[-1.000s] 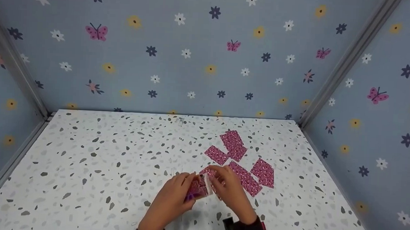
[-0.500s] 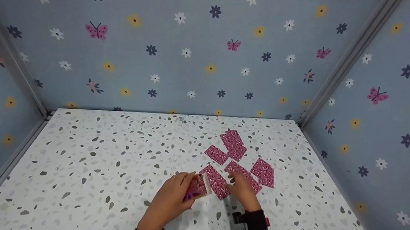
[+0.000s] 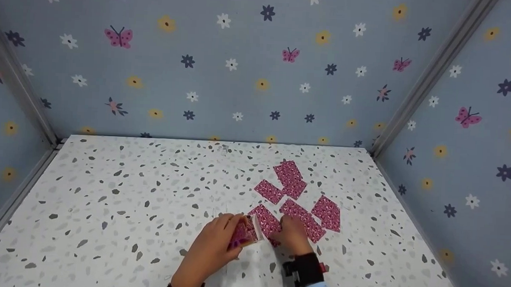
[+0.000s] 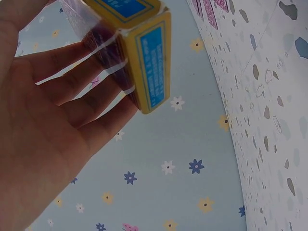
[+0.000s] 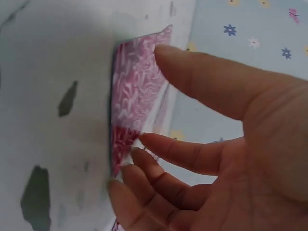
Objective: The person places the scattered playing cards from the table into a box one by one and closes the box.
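Observation:
My left hand [image 3: 212, 249] grips a small yellow box [image 3: 245, 232] with a purple side and a pale flap or edge at its right end. In the left wrist view, the box [image 4: 151, 67] shows blue panels with printing and a clear, shiny side, and the fingers lie along it. Just right of the box, a pink patterned card [image 3: 264, 220] lies on the table. My right hand [image 3: 293, 236] is over its near end. In the right wrist view, the thumb and fingertips are spread apart at that card's [image 5: 137, 82] edges.
Several more pink patterned cards lie on the speckled white table [image 3: 127, 215]: one beside my right hand [image 3: 306, 225], one farther right [image 3: 327, 213], one behind [image 3: 268, 191], and an overlapping group at the back [image 3: 288, 173]. Flowered blue walls [image 3: 259, 66] enclose the back and sides.
My right hand has left the box's end, swung right and dropped back left onto the near end of the closest card. The left hand and box have stayed nearly in place.

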Available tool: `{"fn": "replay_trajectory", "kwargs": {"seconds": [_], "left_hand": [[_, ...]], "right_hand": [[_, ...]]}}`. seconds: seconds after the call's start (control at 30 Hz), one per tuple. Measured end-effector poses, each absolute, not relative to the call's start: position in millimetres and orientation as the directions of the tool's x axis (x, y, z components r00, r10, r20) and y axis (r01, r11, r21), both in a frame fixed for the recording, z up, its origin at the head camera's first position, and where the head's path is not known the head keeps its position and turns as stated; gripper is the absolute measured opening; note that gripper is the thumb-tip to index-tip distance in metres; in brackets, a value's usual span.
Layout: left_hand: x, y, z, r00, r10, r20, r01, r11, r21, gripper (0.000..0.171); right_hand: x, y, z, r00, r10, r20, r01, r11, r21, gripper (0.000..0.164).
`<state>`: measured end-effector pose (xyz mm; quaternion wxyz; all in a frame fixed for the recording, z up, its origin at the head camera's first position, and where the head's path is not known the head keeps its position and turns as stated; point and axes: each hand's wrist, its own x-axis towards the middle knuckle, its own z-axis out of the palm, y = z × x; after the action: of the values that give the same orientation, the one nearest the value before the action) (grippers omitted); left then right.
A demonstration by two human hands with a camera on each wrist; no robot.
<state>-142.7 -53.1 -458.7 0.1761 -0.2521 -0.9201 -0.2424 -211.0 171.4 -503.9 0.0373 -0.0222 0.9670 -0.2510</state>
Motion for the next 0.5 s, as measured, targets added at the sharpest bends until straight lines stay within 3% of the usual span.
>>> {"fn": "replay_trajectory", "kwargs": {"seconds": [0.1, 0.33, 0.5], "left_hand": [[-142, -54, -459, -0.809, 0.377, 0.45, 0.552, 0.751, 0.363, 0.06], [-141, -55, -457, -0.816, 0.373, 0.442, 0.546, 0.749, 0.376, 0.061], [-142, -57, -456, -0.83, 0.372, 0.415, 0.532, 0.753, 0.388, 0.061]], "right_hand": [[-218, 168, -505, -0.996, -0.062, -0.07, -0.019, 0.864, -0.503, 0.033], [-226, 165, -508, -0.996, -0.049, -0.07, -0.014, 0.901, -0.433, 0.058], [-226, 164, -508, -0.995, -0.021, -0.098, 0.027, 0.887, -0.461, 0.07]]}}
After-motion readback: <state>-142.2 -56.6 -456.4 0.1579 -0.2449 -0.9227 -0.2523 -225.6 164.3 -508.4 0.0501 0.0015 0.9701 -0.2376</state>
